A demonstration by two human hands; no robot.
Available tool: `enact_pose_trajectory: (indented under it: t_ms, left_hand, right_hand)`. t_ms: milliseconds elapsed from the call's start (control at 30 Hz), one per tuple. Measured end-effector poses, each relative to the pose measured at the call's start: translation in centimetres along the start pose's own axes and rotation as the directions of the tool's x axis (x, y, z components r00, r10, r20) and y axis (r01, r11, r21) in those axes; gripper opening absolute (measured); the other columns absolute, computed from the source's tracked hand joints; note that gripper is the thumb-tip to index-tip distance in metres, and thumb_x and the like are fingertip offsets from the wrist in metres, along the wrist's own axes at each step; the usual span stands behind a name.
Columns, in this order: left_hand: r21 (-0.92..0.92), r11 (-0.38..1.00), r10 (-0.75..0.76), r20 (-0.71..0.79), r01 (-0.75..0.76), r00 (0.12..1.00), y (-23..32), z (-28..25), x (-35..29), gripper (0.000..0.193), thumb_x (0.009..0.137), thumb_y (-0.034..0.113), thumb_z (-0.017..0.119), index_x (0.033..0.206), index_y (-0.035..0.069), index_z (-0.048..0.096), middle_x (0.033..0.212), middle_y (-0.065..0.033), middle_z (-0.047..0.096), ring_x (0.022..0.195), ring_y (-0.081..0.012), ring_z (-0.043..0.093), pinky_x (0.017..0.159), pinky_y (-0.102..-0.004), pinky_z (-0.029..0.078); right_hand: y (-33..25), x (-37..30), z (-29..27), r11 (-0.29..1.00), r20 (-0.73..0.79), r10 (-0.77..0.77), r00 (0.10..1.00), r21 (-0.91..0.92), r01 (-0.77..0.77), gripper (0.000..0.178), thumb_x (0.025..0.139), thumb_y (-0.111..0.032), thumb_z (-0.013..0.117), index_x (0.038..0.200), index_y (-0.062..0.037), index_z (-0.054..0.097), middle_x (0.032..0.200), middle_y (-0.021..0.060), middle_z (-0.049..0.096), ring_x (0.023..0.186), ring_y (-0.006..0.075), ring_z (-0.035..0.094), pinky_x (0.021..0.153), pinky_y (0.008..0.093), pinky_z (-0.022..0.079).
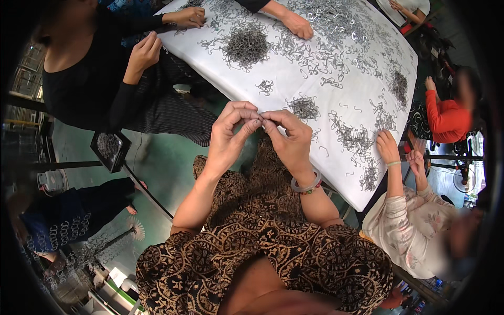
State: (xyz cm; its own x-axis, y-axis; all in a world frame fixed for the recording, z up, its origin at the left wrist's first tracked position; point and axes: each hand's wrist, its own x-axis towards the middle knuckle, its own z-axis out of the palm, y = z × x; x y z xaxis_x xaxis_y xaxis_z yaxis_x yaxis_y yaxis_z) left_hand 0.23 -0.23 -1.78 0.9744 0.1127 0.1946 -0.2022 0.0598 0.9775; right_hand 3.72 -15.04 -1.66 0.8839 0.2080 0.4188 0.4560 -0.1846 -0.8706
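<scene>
My left hand (230, 137) and my right hand (289, 140) meet at the fingertips in front of me, just off the near edge of the table. Both are closed in a pinch, thumbs against forefingers. Whatever sits between the fingertips is too small and covered to make out. Beyond my right hand lies a small dark pile of bent metal hooks (304, 107). A smaller cluster of hooks (265, 87) rests past my left fingertips. A pale bangle (315, 181) circles my right wrist.
The white-covered table (336, 168) carries a larger hook pile (247, 46) and scattered hooks (349, 134). Co-workers' hands reach over it: one far side (297, 25), one on the right (387, 147). On the left, a co-worker's hand (144, 52) is raised; below stands a black tray (119, 157).
</scene>
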Motion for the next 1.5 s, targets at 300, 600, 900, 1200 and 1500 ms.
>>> enact_pose_trajectory:
  t_ms: [300,600,900,1200,1500]
  left_hand:
    - [-0.096,0.993,-0.077,-0.139,0.064,0.987,-1.3,-0.1,0.2,0.006,0.092,0.0,0.061,0.096,-0.002,0.065,0.103,-0.0093,0.069,0.095,-0.0127,0.063,0.085,-0.0258,0.05]
    - [-0.006,0.994,-0.11,-0.205,0.111,0.973,-2.4,-1.4,0.3,0.009,0.091,0.002,0.063,0.097,-0.001,0.069,0.098,-0.0086,0.071,0.092,-0.0127,0.065,0.083,-0.0263,0.051]
    - [0.101,0.984,-0.125,-0.212,0.149,0.969,-3.8,-1.7,0.2,0.012,0.09,0.002,0.063,0.101,-0.002,0.068,0.094,-0.008,0.071,0.089,-0.0131,0.066,0.082,-0.0274,0.052]
    - [0.332,0.943,0.021,-0.084,0.009,0.996,-3.7,-1.5,-0.3,0.011,0.087,0.004,0.067,0.097,-0.001,0.067,0.088,-0.011,0.069,0.085,-0.0204,0.067,0.074,-0.0311,0.052]
    - [0.119,0.991,-0.039,-0.141,0.056,0.989,-5.2,-3.3,1.0,0.036,0.087,0.001,0.064,0.122,0.001,0.062,0.116,-0.0118,0.064,0.107,-0.0206,0.062,0.091,-0.0327,0.05]
  right_hand:
    - [2.9,1.9,-1.8,0.994,-0.016,-0.028,0.999,-0.107,0.026,0.017,0.082,0.002,0.07,0.099,0.0005,0.072,0.091,0.0092,0.072,0.078,0.0138,0.067,0.072,0.0247,0.052]
    - [21.4,11.4,-7.1,0.749,0.119,-0.037,0.992,-0.654,0.107,0.031,0.08,0.0,0.063,0.111,0.0033,0.064,0.093,0.0255,0.066,0.084,0.0394,0.064,0.077,0.0432,0.052]
    - [7.2,5.0,-3.4,0.943,0.124,0.317,0.94,0.068,-0.327,0.019,0.086,0.003,0.062,0.105,0.0058,0.066,0.082,0.0089,0.069,0.069,0.0126,0.063,0.066,0.0259,0.051]
    - [2.3,0.4,2.0,0.992,0.062,0.069,0.996,0.106,-0.075,0.032,0.088,0.002,0.064,0.12,-0.0024,0.059,0.083,0.0044,0.066,0.073,0.0081,0.057,0.069,0.0244,0.048]
    - [3.8,-1.2,2.5,0.914,0.006,0.057,0.998,0.402,-0.055,0.031,0.088,0.007,0.063,0.116,0.0083,0.051,0.095,0.0143,0.065,0.087,0.0161,0.062,0.077,0.027,0.05]
